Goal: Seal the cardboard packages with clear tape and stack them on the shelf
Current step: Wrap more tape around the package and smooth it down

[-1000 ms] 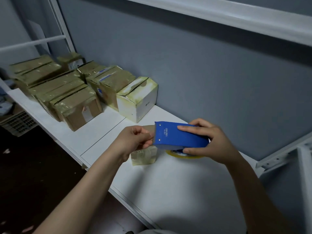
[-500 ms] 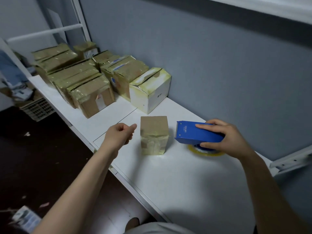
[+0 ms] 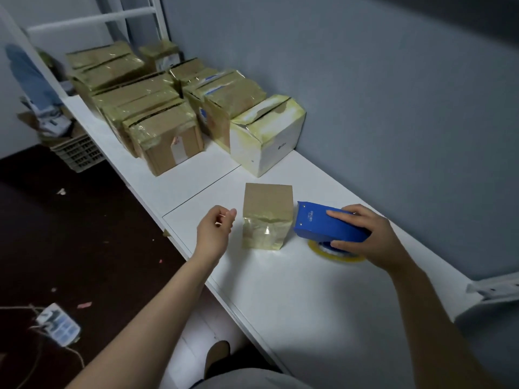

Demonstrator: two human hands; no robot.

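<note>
My right grip (image 3: 370, 238) clasps the blue tape dispenser (image 3: 323, 224), just right of the small taped box (image 3: 266, 217) standing on the white shelf (image 3: 309, 290). My left grip (image 3: 214, 234) hangs loosely curled beside it, empty.

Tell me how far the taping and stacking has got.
Done: a row of taped packages stands at the far end of the shelf. In hand: the right hand grips the blue tape dispenser beside a small box, taped on its near face; the left hand holds nothing. Left: probably moving that box to the row.
</note>
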